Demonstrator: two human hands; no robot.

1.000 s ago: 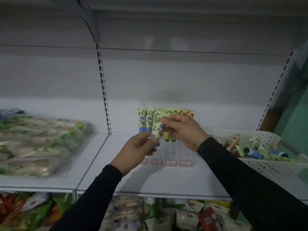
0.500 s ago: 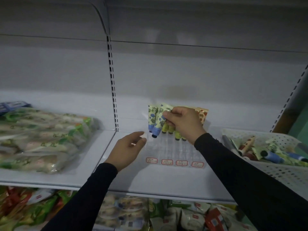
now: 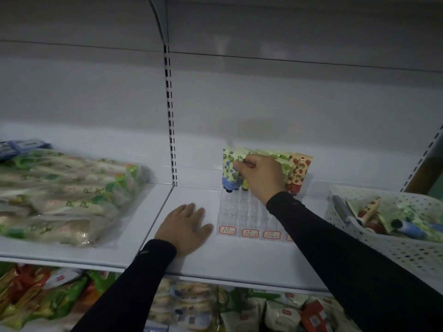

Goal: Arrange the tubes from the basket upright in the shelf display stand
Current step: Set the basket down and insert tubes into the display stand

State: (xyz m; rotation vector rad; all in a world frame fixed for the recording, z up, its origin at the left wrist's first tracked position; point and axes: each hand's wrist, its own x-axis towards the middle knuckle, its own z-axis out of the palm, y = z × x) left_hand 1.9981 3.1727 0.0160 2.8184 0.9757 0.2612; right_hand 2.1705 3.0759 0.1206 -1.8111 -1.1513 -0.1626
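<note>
A: White shelf, dim light. Blue-flowered tube is pinched by the right hand at the back-left slot of the clear display stand, cap down, nearly upright.

B: Left hand is laid flat on the shelf, nothing held. Risk: neighbouring tubes could be tipped if release is crooked. More tubes are left in the basket.

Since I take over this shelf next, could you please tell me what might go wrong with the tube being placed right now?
1. The right hand pinches the blue-flowered tube among tightly packed upright tubes; a nudge might tip the strawberry tubes.
2. The clear display stand looks light, and the left hand rests flat on the shelf beside it, not on it, so it could slide.
</note>
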